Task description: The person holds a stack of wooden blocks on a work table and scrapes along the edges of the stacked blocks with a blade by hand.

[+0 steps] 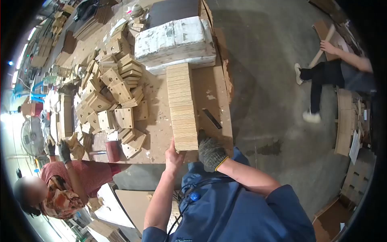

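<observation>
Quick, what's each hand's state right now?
Left hand: touching the row of wooden pieces; grip can't be told.
Right hand: gloved, against its right side; grip can't be told.

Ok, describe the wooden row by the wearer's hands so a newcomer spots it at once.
On the workbench, find the big white bundle. From its near side, a straight row of wooden pieces runs toward the wearer, ending between the bare left hand and gloved right hand. Its even alignment sets it apart from the jumbled heap of drilled blocks to its left.

Tan blocks (183, 109), finely dark-streaked; grey glove (211, 154), yellow cuff (221, 163); dark-red mallet head (113, 151); navy shirt (238, 209).
</observation>
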Demonstrator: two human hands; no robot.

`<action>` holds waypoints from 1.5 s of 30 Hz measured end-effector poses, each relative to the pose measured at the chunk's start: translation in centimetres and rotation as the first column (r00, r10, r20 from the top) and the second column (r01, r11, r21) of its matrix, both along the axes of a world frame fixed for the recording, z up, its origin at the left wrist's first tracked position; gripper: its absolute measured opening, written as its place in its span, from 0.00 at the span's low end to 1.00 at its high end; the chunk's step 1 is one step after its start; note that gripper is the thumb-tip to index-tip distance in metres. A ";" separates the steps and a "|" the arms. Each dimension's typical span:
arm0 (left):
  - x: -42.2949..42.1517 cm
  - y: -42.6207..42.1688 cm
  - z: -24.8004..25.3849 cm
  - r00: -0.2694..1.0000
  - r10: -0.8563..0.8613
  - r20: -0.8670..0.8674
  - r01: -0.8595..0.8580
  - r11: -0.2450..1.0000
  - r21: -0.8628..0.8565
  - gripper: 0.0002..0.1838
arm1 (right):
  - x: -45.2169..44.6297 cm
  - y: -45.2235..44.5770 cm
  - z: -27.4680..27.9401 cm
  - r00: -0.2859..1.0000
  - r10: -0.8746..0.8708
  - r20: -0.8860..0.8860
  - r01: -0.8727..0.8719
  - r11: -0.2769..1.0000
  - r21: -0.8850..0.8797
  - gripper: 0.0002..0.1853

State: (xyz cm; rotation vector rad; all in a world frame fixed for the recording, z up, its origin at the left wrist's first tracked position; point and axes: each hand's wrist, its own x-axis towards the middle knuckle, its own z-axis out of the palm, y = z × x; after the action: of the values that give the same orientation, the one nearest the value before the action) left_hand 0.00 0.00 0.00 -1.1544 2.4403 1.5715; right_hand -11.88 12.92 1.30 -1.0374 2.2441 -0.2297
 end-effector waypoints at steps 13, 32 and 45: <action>-2.3 0.2 1.4 0.975 0.018 -0.220 -0.011 0.999 0.037 0.51 | -1.7 0.2 0.3 0.993 -0.115 0.030 0.119 0.950 -0.288 0.17; -1.9 -0.4 -0.3 0.962 0.008 -0.272 0.018 0.995 0.093 0.46 | -2.3 -0.5 0.7 0.995 -0.039 0.092 0.050 0.991 -0.124 0.32; -2.1 -6.7 3.3 0.834 0.379 -0.400 0.014 0.711 0.703 0.41 | -6.9 0.6 1.0 0.865 -0.044 0.500 0.413 0.629 -0.659 0.48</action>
State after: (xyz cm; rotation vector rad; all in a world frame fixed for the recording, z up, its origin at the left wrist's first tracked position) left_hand -2.05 -6.67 3.32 -0.9158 1.6051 2.8291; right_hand -18.80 13.54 2.27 -0.9200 1.8320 -1.4821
